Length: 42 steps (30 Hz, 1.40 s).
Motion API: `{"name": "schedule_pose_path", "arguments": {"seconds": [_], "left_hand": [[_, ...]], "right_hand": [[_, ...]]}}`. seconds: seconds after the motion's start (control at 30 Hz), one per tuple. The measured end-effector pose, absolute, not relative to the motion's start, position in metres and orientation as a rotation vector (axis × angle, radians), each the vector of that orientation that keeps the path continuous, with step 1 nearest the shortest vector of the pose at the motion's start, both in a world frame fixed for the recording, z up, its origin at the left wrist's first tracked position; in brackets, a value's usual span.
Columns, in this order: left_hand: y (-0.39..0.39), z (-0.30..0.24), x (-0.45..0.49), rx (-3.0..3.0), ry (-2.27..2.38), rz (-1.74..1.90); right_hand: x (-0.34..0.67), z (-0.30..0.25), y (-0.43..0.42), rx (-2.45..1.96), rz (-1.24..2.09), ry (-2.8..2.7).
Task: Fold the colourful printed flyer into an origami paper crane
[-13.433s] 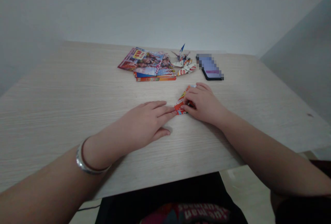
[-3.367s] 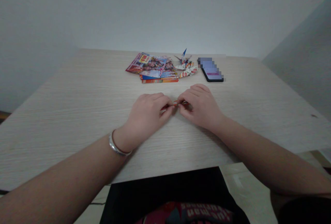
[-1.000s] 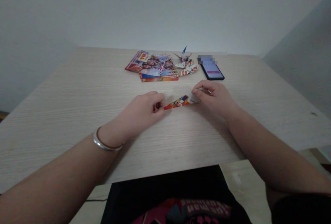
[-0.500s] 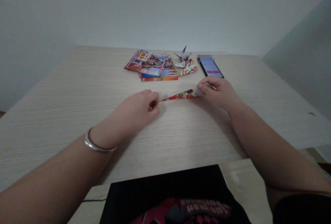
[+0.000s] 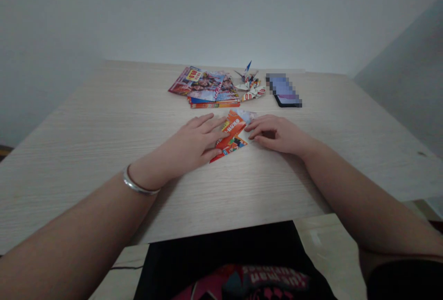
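A folded sheet of printed paper (image 5: 232,135), orange with white parts, lies on the table between my hands. My left hand (image 5: 194,141) rests on its left side, palm down with the fingers spread. At the paper's right side is my right hand (image 5: 277,133), its fingers bent and the thumb apart from them, with the fingertips at the white part. Whether those fingertips grip the edge or only touch it is hard to see. Part of the paper is hidden under the left fingers.
Behind the paper is a stack of colourful printed leaflets (image 5: 207,88). Folded paper cranes (image 5: 252,88) sit to its right, followed by a phone (image 5: 285,91), partly blurred out. A wall (image 5: 221,18) rises behind the pale wooden table (image 5: 104,129).
The paper, held up nearly edge-on between both hands before, now lies flat with its orange face showing. My left hand has opened out onto it; my right hand has moved left and nearer.
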<state>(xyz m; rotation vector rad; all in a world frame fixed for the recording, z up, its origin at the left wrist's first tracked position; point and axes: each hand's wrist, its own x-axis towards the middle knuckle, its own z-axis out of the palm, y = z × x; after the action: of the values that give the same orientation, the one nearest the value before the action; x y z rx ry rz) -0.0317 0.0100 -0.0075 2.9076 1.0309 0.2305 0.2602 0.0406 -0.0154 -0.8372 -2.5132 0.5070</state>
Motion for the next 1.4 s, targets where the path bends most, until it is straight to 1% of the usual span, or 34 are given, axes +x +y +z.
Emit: {"name": "schedule_pose_path", "arguments": {"seconds": [0.17, 0.37, 0.6, 0.8, 1.0, 1.13, 1.27, 1.4], "left_hand": [[0.007, -0.006, -0.03, 2.94, 1.001, 0.18], [0.002, -0.004, -0.028, 2.792, 1.088, 0.061], [-0.001, -0.009, -0.029, 2.865, 1.042, 0.129], [-0.003, -0.01, -0.028, 2.862, 1.053, 0.146], [-0.003, -0.006, -0.025, 2.862, 1.051, 0.199], [-0.006, 0.003, -0.023, 2.868, 1.116, 0.129], [-0.007, 0.007, -0.024, 2.844, 1.184, 0.077], [0.0, -0.001, -0.026, 2.76, 1.151, 0.141]], "right_hand": [[0.254, -0.016, 0.039, -1.191, 0.276, -2.493], [0.25, -0.023, 0.034, -1.192, 0.214, -2.533], [0.244, -0.025, 0.032, -1.179, 0.24, -2.491], [0.243, -0.029, 0.038, -1.129, 0.389, -2.408], [0.249, -0.017, 0.038, -0.948, 0.496, -2.451], [0.253, -0.007, 0.034, -0.845, 0.519, -2.483], [0.252, -0.004, 0.03, -0.893, 0.542, -2.565], [0.249, -0.006, 0.03, -1.022, 0.482, -2.651]]}}
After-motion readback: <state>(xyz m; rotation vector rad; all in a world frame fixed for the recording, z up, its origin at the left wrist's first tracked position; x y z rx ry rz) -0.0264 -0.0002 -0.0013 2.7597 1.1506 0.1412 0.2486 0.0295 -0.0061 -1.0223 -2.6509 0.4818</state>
